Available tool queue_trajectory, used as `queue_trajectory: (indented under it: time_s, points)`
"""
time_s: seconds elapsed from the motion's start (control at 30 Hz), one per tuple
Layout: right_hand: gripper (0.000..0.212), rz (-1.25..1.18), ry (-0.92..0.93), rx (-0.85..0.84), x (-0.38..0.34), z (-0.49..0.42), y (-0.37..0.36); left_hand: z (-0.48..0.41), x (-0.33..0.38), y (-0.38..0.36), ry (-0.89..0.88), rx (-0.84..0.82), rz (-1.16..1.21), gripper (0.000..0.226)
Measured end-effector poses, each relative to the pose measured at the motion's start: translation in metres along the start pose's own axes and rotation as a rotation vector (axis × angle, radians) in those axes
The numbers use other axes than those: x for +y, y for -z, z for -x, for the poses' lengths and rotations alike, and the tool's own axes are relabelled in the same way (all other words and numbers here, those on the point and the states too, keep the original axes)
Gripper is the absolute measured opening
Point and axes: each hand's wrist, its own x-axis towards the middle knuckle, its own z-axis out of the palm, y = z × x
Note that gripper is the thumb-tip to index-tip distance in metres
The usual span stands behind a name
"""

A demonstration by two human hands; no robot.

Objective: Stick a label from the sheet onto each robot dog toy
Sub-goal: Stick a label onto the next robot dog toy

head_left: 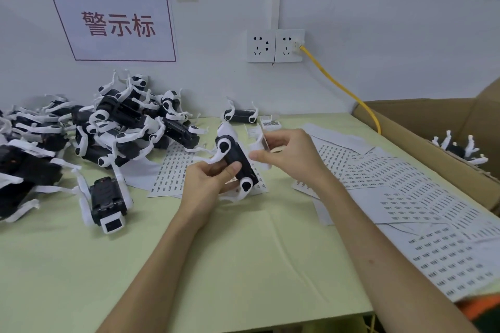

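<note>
At frame centre, the left hand (209,178) grips a robot dog toy (236,163); the right hand (284,151) pinches what looks like a label (263,140) beside it. Sticking is underway, I judge; next, press it flat.

two hands (205,178), two wall sockets (275,46), one cardboard box (422,121), one wall sign (113,21), many robot dog toys (121,121).

The robot dog toy (234,159) between the hands looks like smooth, glossy black-and-white plastic. Right of them lie matt paper label sheets (400,186) and a brown cardboard box (422,119).
</note>
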Motion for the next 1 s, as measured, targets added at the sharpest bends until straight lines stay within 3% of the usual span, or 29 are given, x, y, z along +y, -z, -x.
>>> queue_trajectory:
  time_s: [0.13,0.23,0.3,0.37,0.43,0.5,0.57,0.6,0.77,0.87,1.0]
  points:
    - [0.052,-0.161,0.105,0.209,-0.003,-0.006,0.004,-0.003,0.000,-0.001,0.057,0.068,0.088,0.019]
    - [0.056,-0.068,0.247,0.408,-0.004,-0.022,-0.008,-0.004,0.002,0.001,0.130,0.067,0.202,0.010]
    - [0.069,0.081,0.118,0.315,0.002,-0.046,-0.007,-0.004,0.004,0.001,0.173,0.104,0.253,0.012]
    - [0.080,0.246,-0.208,0.118,0.012,-0.064,-0.003,-0.003,0.006,0.001,0.195,0.152,0.340,0.009]
    - [0.061,0.326,-0.326,0.065,0.023,-0.068,-0.003,-0.005,0.009,0.003,0.179,0.195,0.428,0.019]
    - [0.033,0.331,-0.238,0.065,0.027,-0.056,-0.014,-0.005,0.013,0.006,0.159,0.225,0.454,0.038]
    - [0.017,0.362,-0.231,0.009,0.026,-0.042,-0.026,-0.005,0.016,0.008,0.133,0.224,0.446,0.032]
    - [0.021,0.406,-0.255,-0.032,0.024,-0.036,-0.032,-0.005,0.017,0.007,0.132,0.232,0.444,0.027]
    - [0.084,0.753,-0.312,-0.247,0.016,-0.014,-0.061,-0.007,0.012,0.008,0.135,0.256,0.392,0.028]
    - [0.081,0.702,-0.331,-0.300,0.015,-0.011,-0.061,-0.006,0.012,0.009,0.140,0.264,0.383,0.041]
    - [0.095,0.440,-0.399,-0.339,0.015,-0.013,-0.038,-0.005,0.015,0.012,0.200,0.321,0.448,0.028]
